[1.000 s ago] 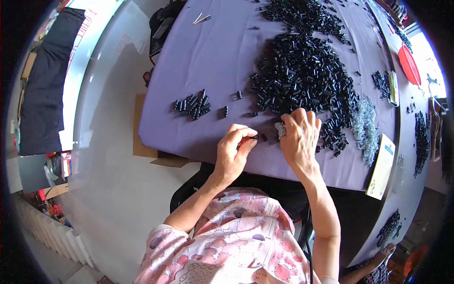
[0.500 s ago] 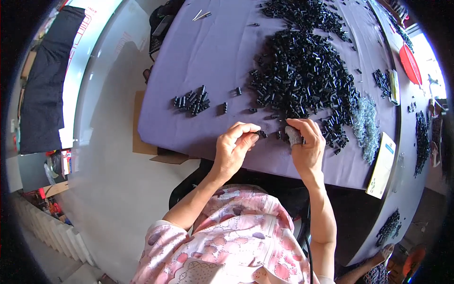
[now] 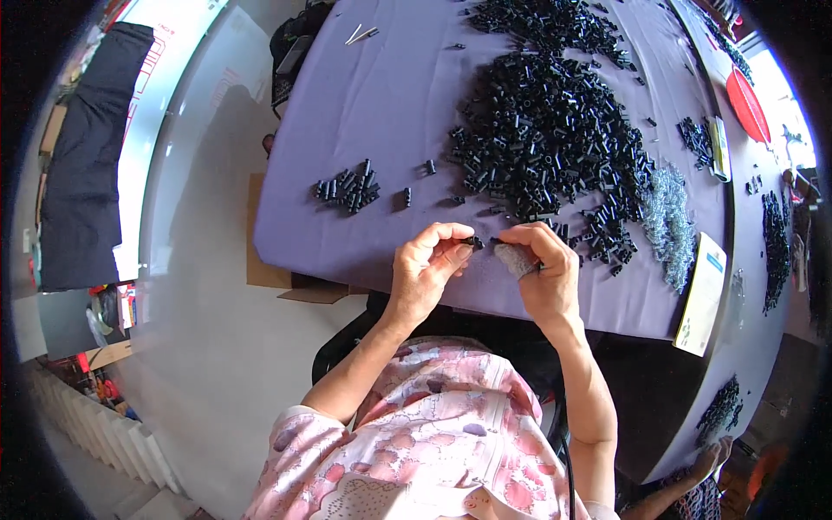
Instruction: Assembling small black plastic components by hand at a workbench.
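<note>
My left hand [image 3: 426, 266] pinches a small black cylindrical piece [image 3: 472, 243] between thumb and fingertips, just above the near part of the purple-covered table. Facing it, my right hand [image 3: 552, 270] is closed, with a greyish wrapping [image 3: 517, 258] on or against its fingers; I cannot tell which. A tiny dark bit [image 3: 495, 240] shows at the right fingertips, close to the left hand's piece but apart from it. Beyond both hands spreads a large heap of black cylindrical pieces [image 3: 555, 130]. A smaller group of longer black pieces [image 3: 348, 188] lies to the left.
Clear or silvery small parts [image 3: 669, 227] are piled right of the heap. A pale yellow-and-white booklet or card [image 3: 700, 295] lies at the table's right edge. Another table with a red tray [image 3: 747, 106] stands further right, where a co-worker's arm [image 3: 706, 468] shows. A cardboard box [image 3: 269, 273] is at the left.
My right hand has moved left, bringing its fingertips close to the piece in my left hand. The left hand has stayed nearly in place.
</note>
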A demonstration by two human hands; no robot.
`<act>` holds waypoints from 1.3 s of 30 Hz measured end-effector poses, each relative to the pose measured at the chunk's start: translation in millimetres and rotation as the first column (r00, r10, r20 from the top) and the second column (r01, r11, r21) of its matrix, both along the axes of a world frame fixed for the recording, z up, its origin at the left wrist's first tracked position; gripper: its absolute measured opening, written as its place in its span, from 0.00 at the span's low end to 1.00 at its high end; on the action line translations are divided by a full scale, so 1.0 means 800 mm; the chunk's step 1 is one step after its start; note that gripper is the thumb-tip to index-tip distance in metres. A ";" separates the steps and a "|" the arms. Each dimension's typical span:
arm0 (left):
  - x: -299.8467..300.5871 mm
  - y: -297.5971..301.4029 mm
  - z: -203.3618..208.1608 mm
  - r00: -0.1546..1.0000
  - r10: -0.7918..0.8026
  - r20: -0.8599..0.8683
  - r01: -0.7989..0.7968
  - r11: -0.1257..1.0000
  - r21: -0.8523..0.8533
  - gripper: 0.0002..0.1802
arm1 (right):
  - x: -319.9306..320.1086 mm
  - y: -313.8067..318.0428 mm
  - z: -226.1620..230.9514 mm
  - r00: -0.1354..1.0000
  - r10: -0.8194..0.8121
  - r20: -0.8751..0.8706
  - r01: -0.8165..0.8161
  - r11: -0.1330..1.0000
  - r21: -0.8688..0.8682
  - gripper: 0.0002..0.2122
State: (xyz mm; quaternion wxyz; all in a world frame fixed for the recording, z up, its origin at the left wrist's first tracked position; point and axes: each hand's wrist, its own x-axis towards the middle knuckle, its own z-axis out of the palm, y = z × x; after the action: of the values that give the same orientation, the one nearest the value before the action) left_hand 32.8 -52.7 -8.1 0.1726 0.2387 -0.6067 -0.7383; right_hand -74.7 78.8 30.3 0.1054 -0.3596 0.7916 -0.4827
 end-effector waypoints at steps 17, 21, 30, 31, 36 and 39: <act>-0.005 0.013 0.021 0.987 -0.110 -0.114 0.122 0.986 0.109 0.08 | 0.021 0.020 -0.004 0.947 0.009 0.320 0.039 0.989 -0.144 0.12; -0.008 0.021 0.025 0.987 -0.031 -0.157 0.085 0.933 0.350 0.10 | 0.028 0.024 -0.008 0.925 -0.011 0.380 0.097 0.973 -0.208 0.12; -0.010 0.031 0.013 0.973 -0.017 -0.232 0.131 0.863 0.487 0.11 | 0.040 0.033 -0.017 0.802 0.071 0.594 0.214 0.894 -0.395 0.12; -0.010 0.032 0.013 0.973 -0.019 -0.229 0.132 0.863 0.487 0.11 | 0.040 0.034 -0.018 0.800 0.069 0.596 0.217 0.893 -0.395 0.12; -0.011 0.037 0.017 0.980 0.009 -0.200 0.082 0.893 0.443 0.10 | 0.041 0.036 -0.020 0.819 0.045 0.572 0.228 0.889 -0.396 0.12; -0.012 0.039 0.019 0.980 0.019 -0.200 0.074 0.892 0.447 0.09 | 0.041 0.035 -0.019 0.788 0.059 0.613 0.266 0.865 -0.425 0.10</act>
State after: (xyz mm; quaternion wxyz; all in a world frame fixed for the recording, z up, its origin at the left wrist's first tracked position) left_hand 23.2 -21.6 7.2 0.1618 0.1888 -0.4015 -0.8815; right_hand -41.7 107.1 14.8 0.2315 -0.1546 0.5855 -0.7614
